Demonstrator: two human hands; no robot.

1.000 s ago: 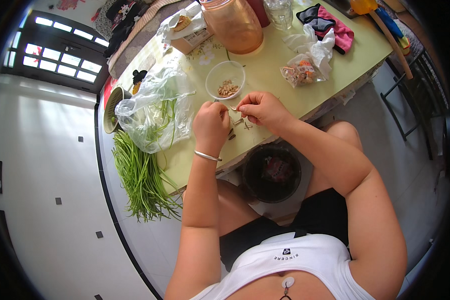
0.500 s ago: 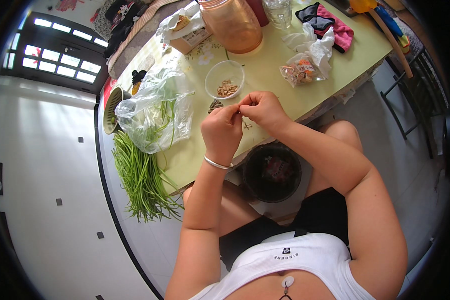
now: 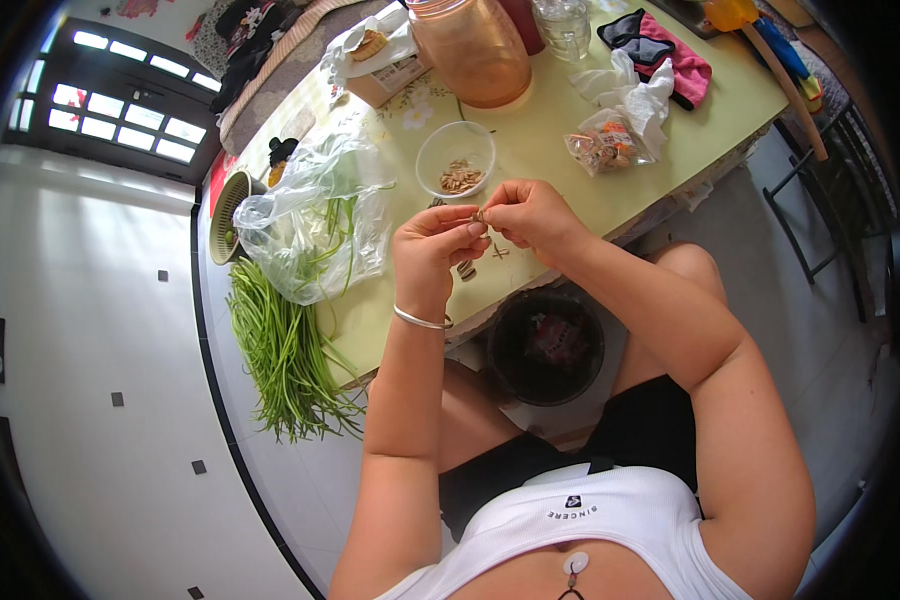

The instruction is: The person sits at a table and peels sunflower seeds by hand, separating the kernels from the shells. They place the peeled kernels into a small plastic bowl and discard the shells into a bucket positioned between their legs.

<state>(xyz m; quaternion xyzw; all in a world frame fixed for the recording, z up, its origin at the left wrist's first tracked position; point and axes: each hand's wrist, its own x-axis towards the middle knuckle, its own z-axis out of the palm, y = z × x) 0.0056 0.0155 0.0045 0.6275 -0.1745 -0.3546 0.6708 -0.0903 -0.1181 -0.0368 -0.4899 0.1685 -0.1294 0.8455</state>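
Note:
Between my fingertips is a small tan sunflower seed (image 3: 479, 217). My left hand (image 3: 428, 250) pinches it from one side with thumb and forefinger; my right hand (image 3: 536, 216) pinches it from the other. Just beyond them stands a clear plastic bowl (image 3: 438, 146) with a small heap of tan kernels (image 3: 460, 178) inside. Striped seeds (image 3: 466, 270) lie on the table beside my left fingers, and more show partly behind that hand. A few thin shell pieces (image 3: 500, 252) rest below my right fingers.
Left on the yellow table (image 3: 370, 335) are a clear plastic bag (image 3: 315, 235), long green stems (image 3: 280, 350) hanging over the edge and a green basket (image 3: 222, 215). Behind stands an amber jar (image 3: 475, 60). A snack packet (image 3: 607, 145) lies right; a black bin (image 3: 545, 350) sits below the edge.
My left hand has turned and its fingers have opened out, so the seed between my fingertips now shows. Striped seeds below the hand have come into sight.

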